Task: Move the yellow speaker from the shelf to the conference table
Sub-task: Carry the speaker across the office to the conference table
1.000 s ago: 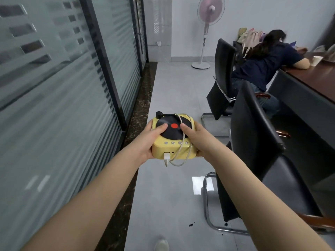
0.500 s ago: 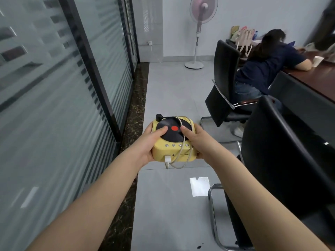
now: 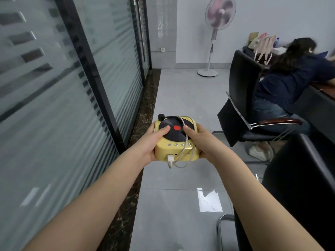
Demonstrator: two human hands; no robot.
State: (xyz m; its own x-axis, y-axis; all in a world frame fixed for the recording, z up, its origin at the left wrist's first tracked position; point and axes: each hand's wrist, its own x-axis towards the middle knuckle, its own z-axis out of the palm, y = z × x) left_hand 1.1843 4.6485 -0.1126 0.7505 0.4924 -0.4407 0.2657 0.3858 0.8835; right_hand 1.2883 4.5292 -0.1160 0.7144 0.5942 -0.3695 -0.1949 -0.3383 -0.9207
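The yellow speaker (image 3: pixel 175 151) is shaped like a small record player, with a black disc and red centre on top and a white cable looped over it. I carry it in front of me above the grey floor. My left hand (image 3: pixel 151 144) grips its left side, thumb on the disc. My right hand (image 3: pixel 199 142) grips its right side, thumb on the disc too. Only a sliver of the conference table (image 3: pixel 326 91), dark wood, shows at the far right edge.
A frosted glass wall (image 3: pixel 54 105) runs along my left. A black chair back (image 3: pixel 299 187) stands close on my right. Further on, a person (image 3: pixel 290 82) sits in another black chair (image 3: pixel 241 98) at the table. A standing fan (image 3: pixel 215 33) is by the far wall.
I have walked forward along the glass wall; the near chair has slid to my right and the seated person is closer. Both hands keep the same hold on the speaker.
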